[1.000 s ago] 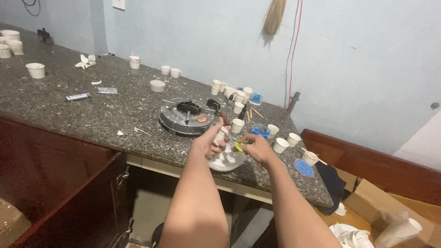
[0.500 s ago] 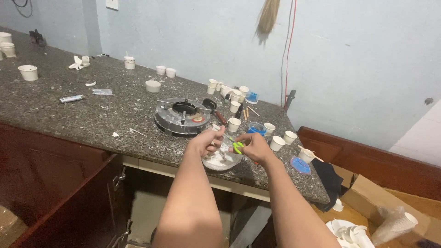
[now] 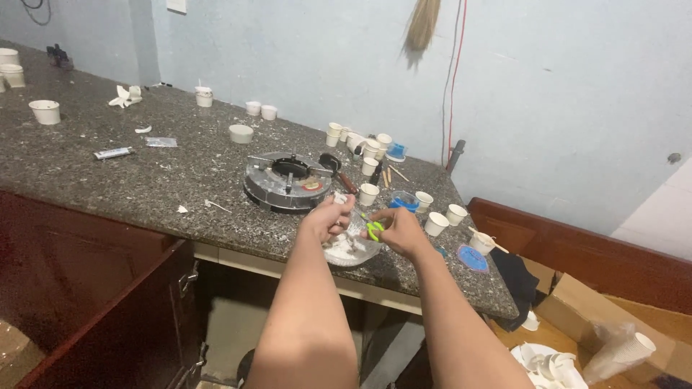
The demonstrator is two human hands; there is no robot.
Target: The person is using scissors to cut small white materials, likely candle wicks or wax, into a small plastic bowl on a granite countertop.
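I had both hands out over the front edge of the granite counter [image 3: 144, 180], just right of centre in the frame. My left hand [image 3: 328, 216] was curled, its fingertips pinched on a small whitish piece that I could not identify. My right hand [image 3: 396, 229] was closed around the bright green handles of a small pair of scissors [image 3: 373, 229]. Both hung just above a shallow clear dish [image 3: 353, 252] of white scraps that sat right at the counter's lip.

From what I could see, the risk was the dish: it sat so near the edge that a nudge from either wrist could tip it and its scraps off the counter. My left fingertips were also very near the blades, so a slip could nick them. The small white cups [image 3: 369, 193] just beyond my hands stood near enough to be knocked over by a careless reach.

The scissors lay roughly across the frame, their long axis left to right, handles in my right hand and the working end pointing left toward my left fingers. The blades themselves were too small and too hidden to make out.

Behind the hands sat a round grey metal burner unit [image 3: 288, 180].
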